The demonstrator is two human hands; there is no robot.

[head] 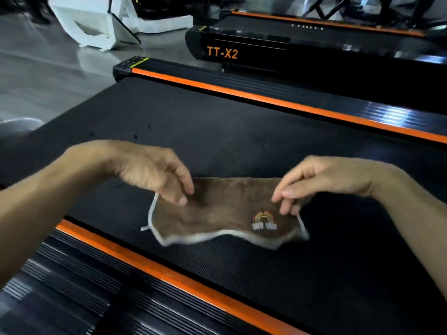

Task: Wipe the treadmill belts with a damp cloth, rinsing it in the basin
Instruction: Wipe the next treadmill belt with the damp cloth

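The cloth [217,211] is brown with a white edging and a small rainbow motif in orange, yellow and white near one corner. The treadmill belt [217,131] is black with a fine woven texture. Its side rails [266,97] are black and ribbed, each lined by a bright orange stripe. The next treadmill [266,47] is black with orange "TT-X2" lettering. The floor [48,76] is glossy grey.

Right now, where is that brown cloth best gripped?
At its two far corners, from above, as the left hand and right hand do: the brown cloth is spread wide over the treadmill belt, white-edged hem nearest.
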